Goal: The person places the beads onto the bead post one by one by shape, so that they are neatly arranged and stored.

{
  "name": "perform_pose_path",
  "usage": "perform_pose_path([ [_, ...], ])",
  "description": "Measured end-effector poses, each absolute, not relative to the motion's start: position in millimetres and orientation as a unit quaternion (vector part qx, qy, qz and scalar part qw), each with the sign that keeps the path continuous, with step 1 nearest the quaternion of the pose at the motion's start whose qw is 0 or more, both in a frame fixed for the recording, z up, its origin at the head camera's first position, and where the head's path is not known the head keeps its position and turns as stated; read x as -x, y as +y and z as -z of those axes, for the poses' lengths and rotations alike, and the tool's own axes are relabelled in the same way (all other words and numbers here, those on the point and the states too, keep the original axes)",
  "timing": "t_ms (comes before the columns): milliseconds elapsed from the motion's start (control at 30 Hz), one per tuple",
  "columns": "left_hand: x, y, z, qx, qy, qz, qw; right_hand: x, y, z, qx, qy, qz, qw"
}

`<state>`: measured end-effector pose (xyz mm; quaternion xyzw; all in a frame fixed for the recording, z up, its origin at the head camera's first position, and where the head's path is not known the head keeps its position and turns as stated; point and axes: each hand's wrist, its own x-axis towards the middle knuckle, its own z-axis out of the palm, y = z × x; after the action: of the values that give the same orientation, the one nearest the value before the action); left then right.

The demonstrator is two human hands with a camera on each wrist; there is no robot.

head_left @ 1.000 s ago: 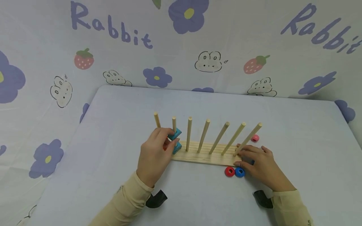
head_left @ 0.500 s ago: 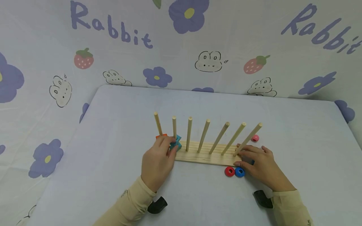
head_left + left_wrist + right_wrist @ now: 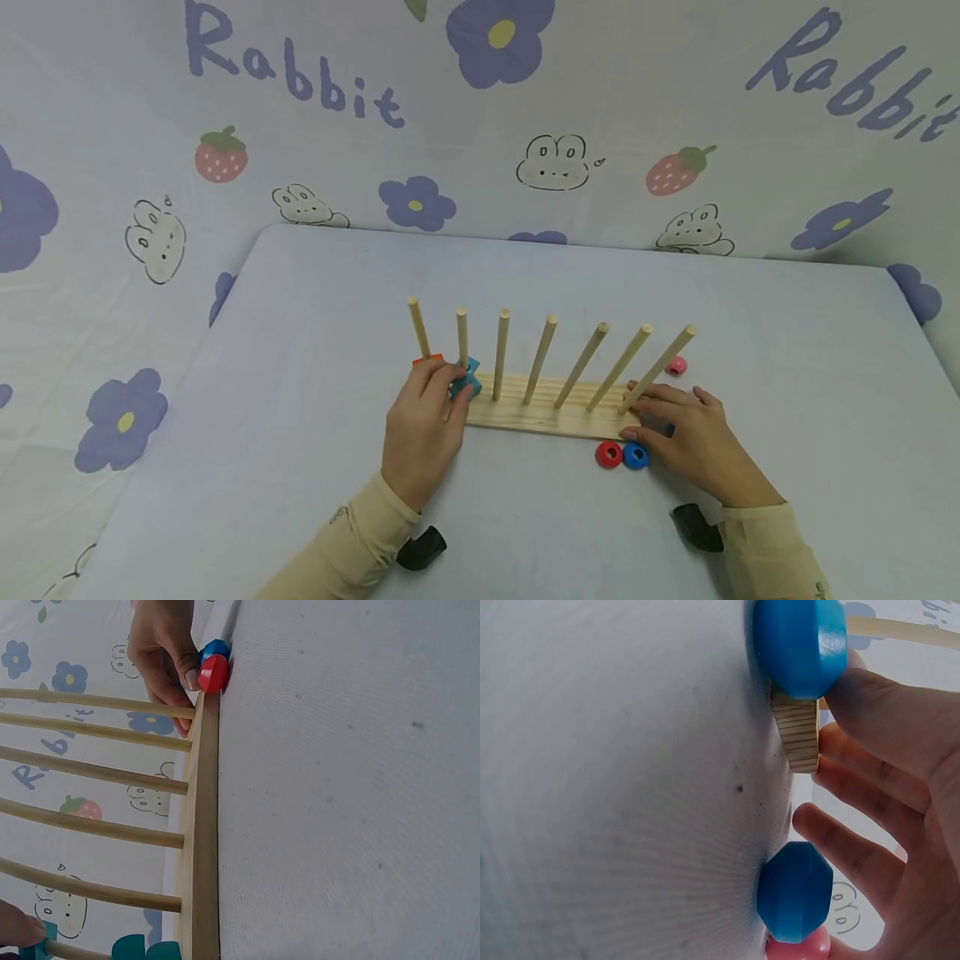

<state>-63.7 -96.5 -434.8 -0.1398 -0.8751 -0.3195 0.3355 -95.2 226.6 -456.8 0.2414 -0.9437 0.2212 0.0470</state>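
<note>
A wooden peg board (image 3: 547, 421) with a row of upright pegs lies across the table. My left hand (image 3: 423, 433) pinches a teal block (image 3: 34, 943) that is threaded on the second peg from the left. In the left wrist view a gap separates it from more teal pieces (image 3: 129, 947) lower on that peg. An orange block (image 3: 429, 360) sits on the leftmost peg, partly hidden by the hand. My right hand (image 3: 690, 437) grips the board's right end, thumb at the front edge and fingers behind.
A red bead (image 3: 609, 455) and a blue bead (image 3: 636, 456) touch at the board's front right. Another blue bead (image 3: 795, 892) lies beneath the right hand beside a pink bead (image 3: 677, 367). Black curved pieces (image 3: 422, 548) show near both wrists.
My left hand has come down along the second peg with the teal block, nearer the pieces below. The orange block has come into view. The right hand stays put.
</note>
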Motion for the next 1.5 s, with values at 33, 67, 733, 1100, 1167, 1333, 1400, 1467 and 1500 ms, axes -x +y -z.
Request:
perform_pose_path([
  [33, 64, -96, 435, 0.137, -0.875, 0.32, 0.335, 95, 227, 457, -0.241, -0.944, -0.221, 0.046],
  [67, 63, -96, 436, 0.135, -0.876, 0.32, 0.334, 95, 227, 456, -0.241, -0.944, -0.221, 0.045],
  [733, 58, -95, 452, 0.114, -0.916, 0.219, 0.316, 96, 228, 458, -0.243, -0.944, -0.217, 0.051],
  [1100, 51, -99, 452, 0.096, -0.928, 0.207, 0.296, 97, 229, 459, -0.249, -0.943, -0.214, 0.061],
  [1167, 47, -103, 452, 0.088, -0.932, 0.213, 0.281, 97, 230, 459, -0.251, -0.942, -0.213, 0.066],
  [1333, 40, -130, 444, 0.044, -0.961, 0.237, 0.137, 96, 230, 461, -0.254, -0.941, -0.212, 0.069],
  [1400, 41, -145, 439, 0.014, -0.967, 0.247, 0.059, 96, 230, 460, -0.252, -0.943, -0.207, 0.064],
  [1467, 44, -159, 438, -0.008, -0.968, 0.252, 0.001, 96, 231, 458, -0.247, -0.946, -0.2, 0.053],
  [1500, 46, -164, 440, -0.013, -0.967, 0.255, -0.016, 96, 231, 456, -0.246, -0.948, -0.197, 0.048],
])
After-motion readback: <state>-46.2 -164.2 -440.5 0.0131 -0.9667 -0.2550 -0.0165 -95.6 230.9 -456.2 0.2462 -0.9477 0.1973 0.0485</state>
